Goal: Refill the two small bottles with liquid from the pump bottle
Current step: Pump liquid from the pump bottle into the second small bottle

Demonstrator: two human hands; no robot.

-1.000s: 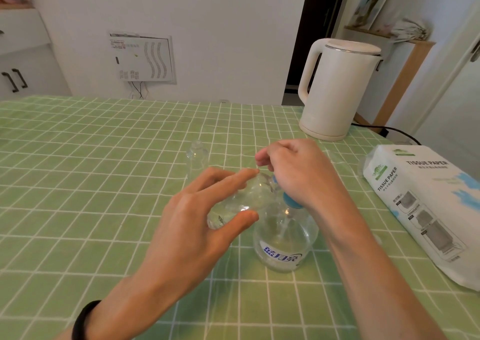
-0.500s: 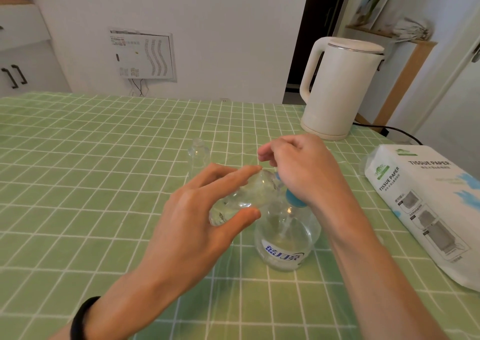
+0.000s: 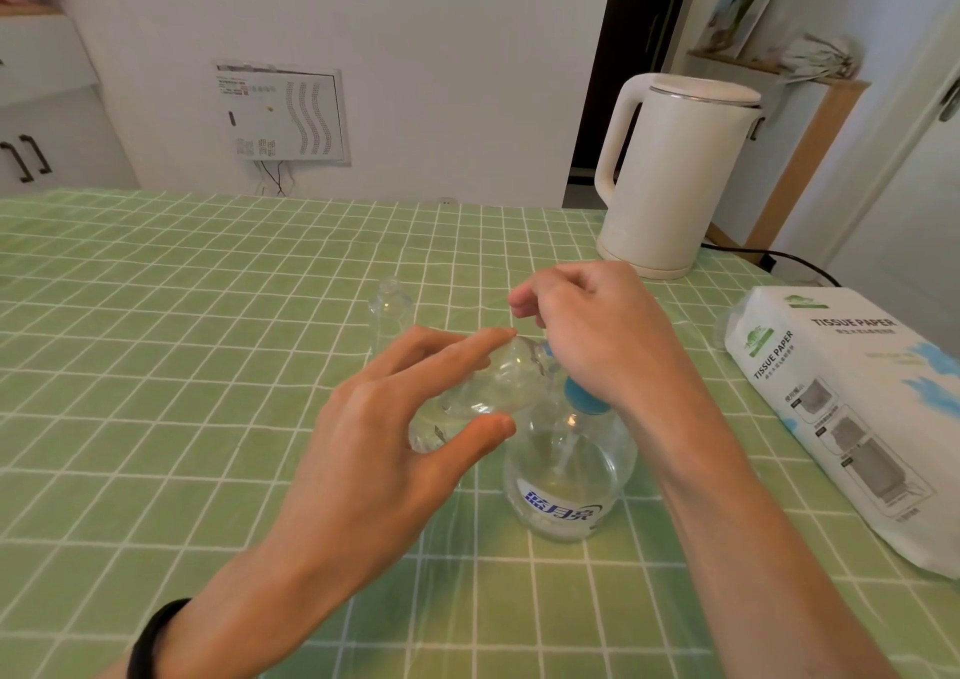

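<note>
— On the green checked table, where does everything stand?
— The pump bottle is upright in front of me. My right hand sits on its top, fingers curled over the pump head, which is hidden.
— And your left?
— My left hand grips one small bottle between thumb and fingers, tilted, neck toward the pump. The second small bottle stands upright just behind.

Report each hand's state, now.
Left hand: holds a small bottle, tilted.
Right hand: curled over the pump bottle top; grip cannot be told.
</note>
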